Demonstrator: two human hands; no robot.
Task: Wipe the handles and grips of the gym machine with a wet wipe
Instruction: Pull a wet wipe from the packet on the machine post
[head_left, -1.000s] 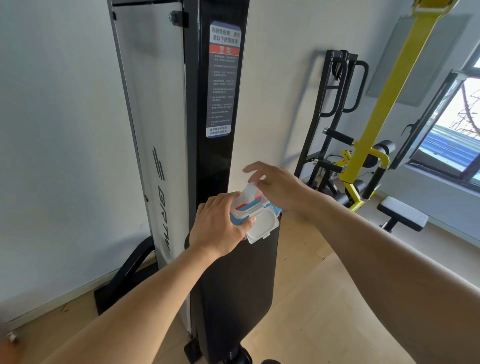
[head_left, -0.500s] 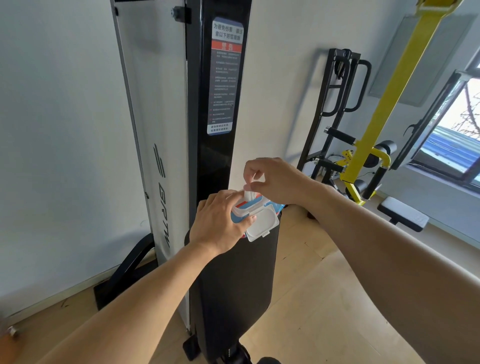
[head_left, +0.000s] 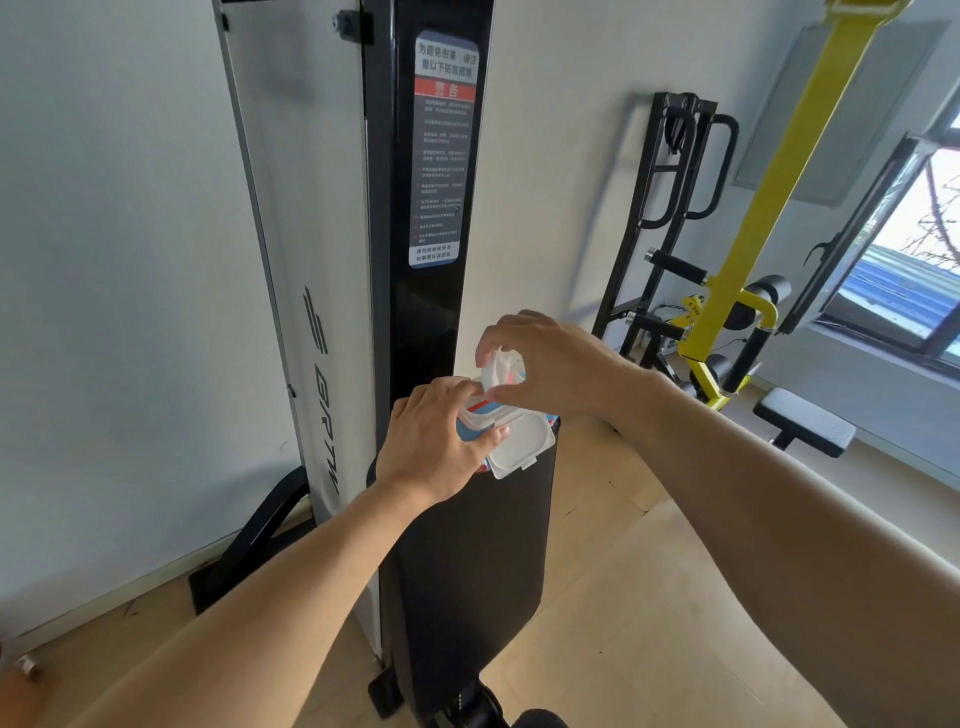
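Note:
My left hand (head_left: 434, 441) grips a blue and red pack of wet wipes (head_left: 480, 421) whose white flip lid (head_left: 522, 444) hangs open toward the right. Just above the pack's opening, my right hand (head_left: 550, 364) pinches a white wet wipe (head_left: 498, 371) that is partly drawn out. Both hands are in front of a tall black gym machine column (head_left: 426, 291) with a warning label (head_left: 442, 150). A black and yellow machine with black padded grips (head_left: 678, 267) stands at the right, against the wall.
A white panel (head_left: 317, 260) with lettering flanks the black column on the left. A black bench pad (head_left: 805, 428) sits on the wooden floor at the right, below a window (head_left: 914, 270). A yellow upright beam (head_left: 774, 171) rises at the right.
My right hand has risen from the pack's opening, drawing the wipe further out. My left hand holds the pack in about the same place.

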